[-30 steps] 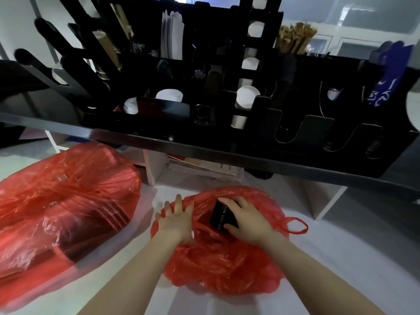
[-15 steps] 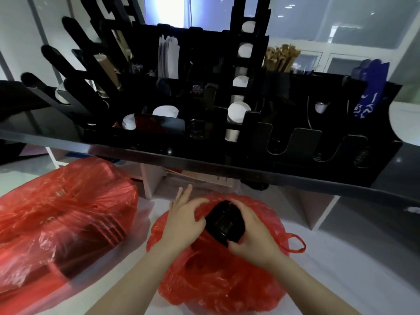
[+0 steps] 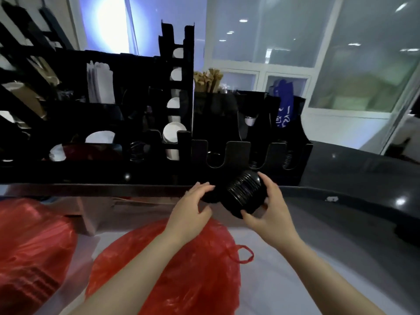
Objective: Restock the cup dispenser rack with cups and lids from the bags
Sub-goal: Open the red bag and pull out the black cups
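While two red bags (image 3: 181, 269) lie nearest on the floor, both hands hold a stack of black lids (image 3: 244, 193) above them. The right hand (image 3: 270, 208) curls around the stack's right side, thumb beneath; the left hand (image 3: 193, 203) grips its left end. Beyond stands the black dispenser rack (image 3: 238, 151), with the stack just before its U-shaped slots.
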A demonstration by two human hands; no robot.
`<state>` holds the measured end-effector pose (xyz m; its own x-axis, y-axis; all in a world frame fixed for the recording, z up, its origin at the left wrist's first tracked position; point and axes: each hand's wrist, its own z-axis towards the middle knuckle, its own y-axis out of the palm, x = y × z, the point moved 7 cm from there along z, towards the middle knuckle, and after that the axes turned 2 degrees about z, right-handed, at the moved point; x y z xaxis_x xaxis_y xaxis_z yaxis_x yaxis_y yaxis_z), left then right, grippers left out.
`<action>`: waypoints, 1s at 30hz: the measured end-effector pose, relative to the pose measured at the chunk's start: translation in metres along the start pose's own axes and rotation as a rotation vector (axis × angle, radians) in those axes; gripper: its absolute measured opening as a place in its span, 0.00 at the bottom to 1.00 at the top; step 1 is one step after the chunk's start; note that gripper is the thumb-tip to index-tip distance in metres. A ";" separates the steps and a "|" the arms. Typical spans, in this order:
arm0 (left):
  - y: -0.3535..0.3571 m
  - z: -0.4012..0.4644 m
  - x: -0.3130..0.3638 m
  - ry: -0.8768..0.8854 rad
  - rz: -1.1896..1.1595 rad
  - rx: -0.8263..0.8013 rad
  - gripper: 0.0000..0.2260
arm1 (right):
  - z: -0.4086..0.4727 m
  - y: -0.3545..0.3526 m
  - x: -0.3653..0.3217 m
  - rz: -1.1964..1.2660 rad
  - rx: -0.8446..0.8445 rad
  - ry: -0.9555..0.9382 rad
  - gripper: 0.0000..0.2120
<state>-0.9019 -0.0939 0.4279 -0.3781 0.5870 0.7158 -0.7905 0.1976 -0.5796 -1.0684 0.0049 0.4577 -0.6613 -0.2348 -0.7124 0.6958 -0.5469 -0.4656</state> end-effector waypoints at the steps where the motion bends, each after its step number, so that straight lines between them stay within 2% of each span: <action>1: 0.004 0.008 0.007 0.023 0.005 -0.002 0.22 | 0.004 -0.015 0.000 -0.027 0.056 -0.023 0.43; 4: 0.012 0.031 0.030 0.108 0.064 0.011 0.24 | 0.019 -0.057 0.006 -0.119 0.186 -0.057 0.45; 9: 0.018 0.079 0.066 0.247 0.289 0.049 0.33 | 0.056 -0.116 0.015 -0.281 0.334 -0.149 0.47; 14: 0.033 0.133 0.080 0.233 0.503 0.014 0.42 | 0.099 -0.150 0.035 -0.338 0.392 -0.100 0.46; 18: 0.052 0.148 0.068 0.165 0.601 -0.045 0.47 | 0.126 -0.148 0.046 -0.452 0.332 -0.137 0.47; 22: 0.059 0.144 0.061 0.186 0.718 0.009 0.50 | 0.147 -0.126 0.050 -0.662 0.232 -0.222 0.47; 26: 0.058 0.145 0.062 0.193 0.769 0.007 0.50 | 0.168 -0.118 0.055 -0.858 0.145 -0.240 0.48; 30: 0.059 0.145 0.061 0.203 0.767 0.014 0.49 | 0.180 -0.112 0.063 -0.943 0.040 -0.238 0.48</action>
<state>-1.0409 -0.1602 0.4937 -0.7254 0.6875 0.0332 -0.3517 -0.3287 -0.8765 -1.2388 -0.0935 0.5594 -0.9846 0.1598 0.0710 -0.1561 -0.6198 -0.7691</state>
